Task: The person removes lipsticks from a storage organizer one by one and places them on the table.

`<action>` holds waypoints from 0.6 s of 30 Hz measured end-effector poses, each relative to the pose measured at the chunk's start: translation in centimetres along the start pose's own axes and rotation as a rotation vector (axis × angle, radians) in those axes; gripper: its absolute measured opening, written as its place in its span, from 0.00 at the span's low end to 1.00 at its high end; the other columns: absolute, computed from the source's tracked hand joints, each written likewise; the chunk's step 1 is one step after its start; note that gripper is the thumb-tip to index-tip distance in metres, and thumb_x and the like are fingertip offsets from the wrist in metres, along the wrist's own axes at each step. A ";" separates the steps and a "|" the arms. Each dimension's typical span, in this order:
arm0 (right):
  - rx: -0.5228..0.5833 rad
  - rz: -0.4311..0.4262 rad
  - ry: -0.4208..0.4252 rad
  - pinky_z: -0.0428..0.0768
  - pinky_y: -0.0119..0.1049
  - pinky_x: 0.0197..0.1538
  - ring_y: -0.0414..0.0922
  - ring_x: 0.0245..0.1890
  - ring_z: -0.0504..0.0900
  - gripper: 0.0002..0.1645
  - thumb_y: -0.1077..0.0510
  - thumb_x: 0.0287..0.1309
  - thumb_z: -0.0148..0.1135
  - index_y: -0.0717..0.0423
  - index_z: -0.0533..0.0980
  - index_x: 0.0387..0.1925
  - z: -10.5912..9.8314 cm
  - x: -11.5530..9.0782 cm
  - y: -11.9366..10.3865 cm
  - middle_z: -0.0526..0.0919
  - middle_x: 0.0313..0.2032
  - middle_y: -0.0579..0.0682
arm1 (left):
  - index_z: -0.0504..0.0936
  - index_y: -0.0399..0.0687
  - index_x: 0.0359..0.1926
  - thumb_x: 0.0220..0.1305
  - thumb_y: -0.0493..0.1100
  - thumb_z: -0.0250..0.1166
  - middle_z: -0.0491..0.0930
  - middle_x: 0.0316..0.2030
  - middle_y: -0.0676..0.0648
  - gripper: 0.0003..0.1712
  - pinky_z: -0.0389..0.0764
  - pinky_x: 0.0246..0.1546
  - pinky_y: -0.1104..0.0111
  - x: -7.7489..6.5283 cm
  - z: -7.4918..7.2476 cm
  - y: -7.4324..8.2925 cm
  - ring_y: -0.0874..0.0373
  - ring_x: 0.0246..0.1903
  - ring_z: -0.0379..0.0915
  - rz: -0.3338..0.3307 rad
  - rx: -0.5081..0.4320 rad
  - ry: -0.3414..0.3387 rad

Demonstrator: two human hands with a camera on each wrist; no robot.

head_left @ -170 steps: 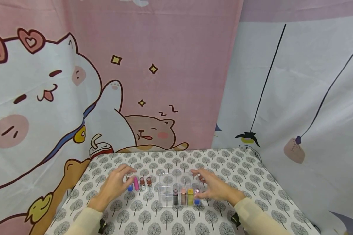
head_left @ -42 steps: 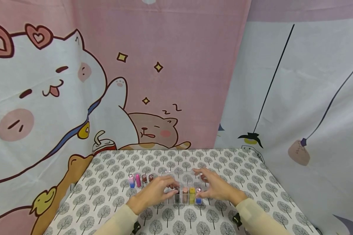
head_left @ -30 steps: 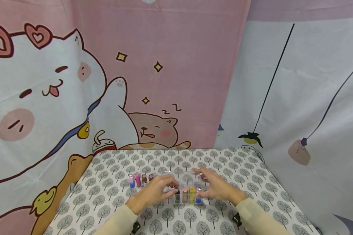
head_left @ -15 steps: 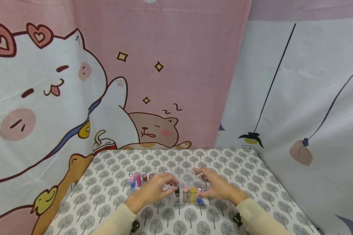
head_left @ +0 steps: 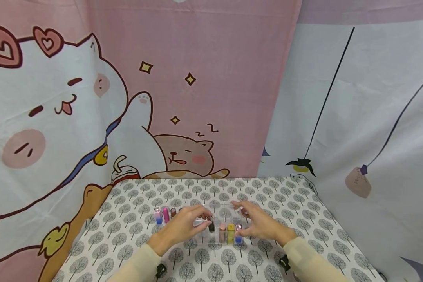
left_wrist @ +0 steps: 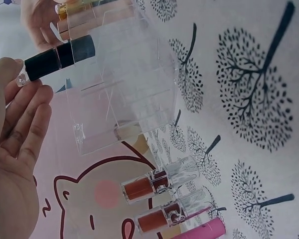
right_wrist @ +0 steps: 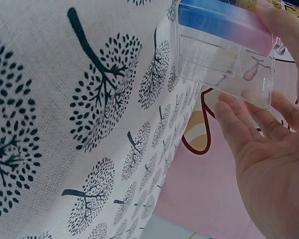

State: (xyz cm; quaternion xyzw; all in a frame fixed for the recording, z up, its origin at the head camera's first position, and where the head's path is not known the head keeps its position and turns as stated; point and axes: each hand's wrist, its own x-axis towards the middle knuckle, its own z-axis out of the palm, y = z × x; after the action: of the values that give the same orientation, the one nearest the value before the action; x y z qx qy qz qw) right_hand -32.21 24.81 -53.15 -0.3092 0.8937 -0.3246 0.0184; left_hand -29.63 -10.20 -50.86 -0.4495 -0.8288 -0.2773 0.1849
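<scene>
My left hand (head_left: 185, 225) pinches the top end of a black lipstick tube (left_wrist: 60, 57) between thumb and fingers. The tube's lower end is still inside a clear divided organizer (left_wrist: 124, 74), raised partway out of its compartment. My right hand (head_left: 259, 223) grips the organizer's right side, thumb at the front and fingers behind. In the front row stand a rose-coloured tube (head_left: 222, 234), a yellow tube (head_left: 230, 234) and a blue-and-pink tube (right_wrist: 224, 25), which lies near the right thumb.
Left of the organizer, a blue-and-pink tube (head_left: 158, 216), a magenta tube (head_left: 166, 214) and clear lip tubes with brown-red ends (left_wrist: 139, 189) stand in a row on the tree-print cloth (head_left: 215, 270). A cartoon-print curtain (head_left: 232, 98) hangs behind the table.
My left hand has come from beside the loose tubes to the organizer, grasped the black lipstick and drawn it upward. My right hand has kept its place at the organizer's right side.
</scene>
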 end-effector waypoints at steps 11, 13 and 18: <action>-0.002 -0.002 0.007 0.90 0.61 0.75 0.61 0.74 0.85 0.67 0.39 0.57 0.92 0.50 0.65 0.89 -0.2 0.1 -0.2 0.79 0.80 0.59 | 0.90 0.43 0.58 0.74 0.38 0.81 0.94 0.48 0.49 0.16 0.96 0.53 0.72 -0.1 -0.8 -0.1 0.58 0.46 0.94 0.060 0.059 0.087; -0.004 0.000 0.008 0.91 0.60 0.75 0.60 0.74 0.85 0.67 0.39 0.57 0.92 0.49 0.65 0.89 -0.2 0.1 -0.3 0.80 0.80 0.58 | 0.90 0.43 0.58 0.73 0.37 0.82 0.93 0.47 0.49 0.16 0.95 0.53 0.75 -0.1 -1.0 -0.2 0.58 0.46 0.94 0.071 0.062 0.104; 0.016 0.009 0.000 0.91 0.60 0.74 0.62 0.74 0.85 0.67 0.40 0.57 0.92 0.49 0.64 0.90 -0.1 0.0 -0.2 0.79 0.80 0.59 | 0.90 0.44 0.59 0.74 0.36 0.81 0.94 0.50 0.49 0.16 0.94 0.55 0.77 -0.4 -1.3 -0.5 0.59 0.47 0.94 0.063 0.032 0.115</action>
State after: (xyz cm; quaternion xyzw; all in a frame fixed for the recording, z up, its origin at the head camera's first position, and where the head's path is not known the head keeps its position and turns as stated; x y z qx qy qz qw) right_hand -32.15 24.72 -52.89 -0.3050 0.8925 -0.3316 0.0223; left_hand -29.73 -11.48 -50.22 -0.4556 -0.8067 -0.2834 0.2478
